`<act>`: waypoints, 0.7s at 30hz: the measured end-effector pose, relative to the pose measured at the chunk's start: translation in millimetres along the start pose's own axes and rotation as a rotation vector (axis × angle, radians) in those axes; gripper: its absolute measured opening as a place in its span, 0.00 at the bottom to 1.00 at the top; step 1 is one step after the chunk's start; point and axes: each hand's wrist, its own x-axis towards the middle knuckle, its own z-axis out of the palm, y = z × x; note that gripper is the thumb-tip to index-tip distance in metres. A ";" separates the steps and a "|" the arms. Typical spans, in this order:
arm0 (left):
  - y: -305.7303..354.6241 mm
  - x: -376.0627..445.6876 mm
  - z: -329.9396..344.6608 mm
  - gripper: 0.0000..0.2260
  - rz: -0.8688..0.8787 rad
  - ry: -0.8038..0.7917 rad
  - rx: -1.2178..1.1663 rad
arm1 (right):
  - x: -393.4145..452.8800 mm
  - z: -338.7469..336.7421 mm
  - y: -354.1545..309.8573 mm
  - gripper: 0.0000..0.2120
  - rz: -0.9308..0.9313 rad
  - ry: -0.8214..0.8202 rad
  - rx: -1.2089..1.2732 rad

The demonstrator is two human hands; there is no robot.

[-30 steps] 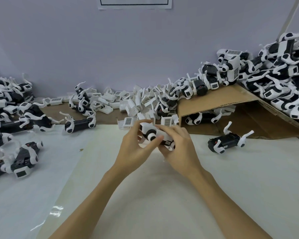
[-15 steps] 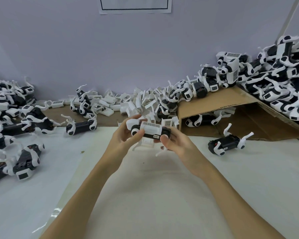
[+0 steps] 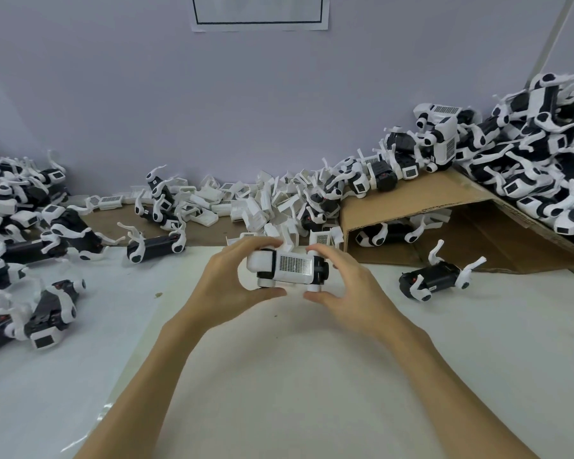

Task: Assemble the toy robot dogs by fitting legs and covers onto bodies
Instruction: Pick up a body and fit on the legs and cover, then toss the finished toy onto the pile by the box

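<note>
Above the white table (image 3: 312, 376), near its far edge, both hands hold one toy dog (image 3: 287, 268) level, its grilled white cover facing up; the left hand (image 3: 232, 286) curls round the head end, the right hand (image 3: 348, 286) pinches the tail end between thumb and fingers; the cover looks seated, so this seems the pressing-home step; next, probably, setting it aside on the finished heap (image 3: 544, 167) and reaching for a bare body (image 3: 434, 281).

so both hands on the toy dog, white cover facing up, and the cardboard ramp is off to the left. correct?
Not quite: the cardboard ramp is to the right, per the head view. The rest holds: the left hand and right hand both hold the toy dog, white cover up.
</note>
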 end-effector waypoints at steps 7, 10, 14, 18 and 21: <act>-0.3 0.5 -5.0 0.27 -0.482 -0.060 -0.450 | -2.9 -3.6 -29.6 0.22 0.256 -0.190 0.673; -2.6 -0.2 5.5 0.28 -0.579 -0.088 -0.477 | -2.7 -3.1 -34.2 0.24 0.449 -0.197 0.779; -10.2 2.5 7.5 0.27 -0.583 0.098 -0.555 | 15.9 -36.7 -33.1 0.29 0.564 -0.036 1.153; -21.7 1.4 3.6 0.26 -0.598 0.149 -0.523 | 62.9 -122.6 -32.6 0.32 0.293 0.368 1.631; -22.4 0.1 5.9 0.25 -0.604 0.099 -0.486 | 85.4 -172.9 -41.5 0.29 0.113 0.458 1.578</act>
